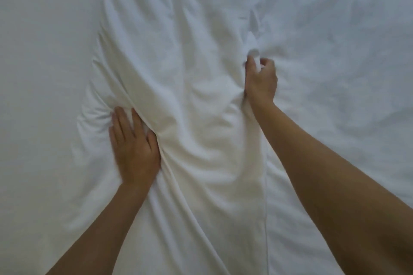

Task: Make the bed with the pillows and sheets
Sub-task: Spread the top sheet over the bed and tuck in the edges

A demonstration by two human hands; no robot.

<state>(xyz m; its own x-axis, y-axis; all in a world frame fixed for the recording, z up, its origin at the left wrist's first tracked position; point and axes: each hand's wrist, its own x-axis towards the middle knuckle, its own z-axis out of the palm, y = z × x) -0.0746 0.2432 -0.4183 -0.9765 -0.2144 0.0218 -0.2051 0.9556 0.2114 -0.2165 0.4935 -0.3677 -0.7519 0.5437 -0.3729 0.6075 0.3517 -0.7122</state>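
Note:
A white sheet (190,100) lies bunched in long folds down the middle of the bed. My left hand (133,145) lies on its left edge, fingers mostly straight, thumb tucked against a fold, pressing the cloth down. Farther up and to the right, my right hand (260,78) has its fingers curled round a bunched ridge of the same sheet. No pillow is in view.
Smooth white bedding (44,51) covers the left side. More wrinkled white bedding (346,62) fills the right side. A seam line (266,219) runs down beside my right forearm. No bed edge shows.

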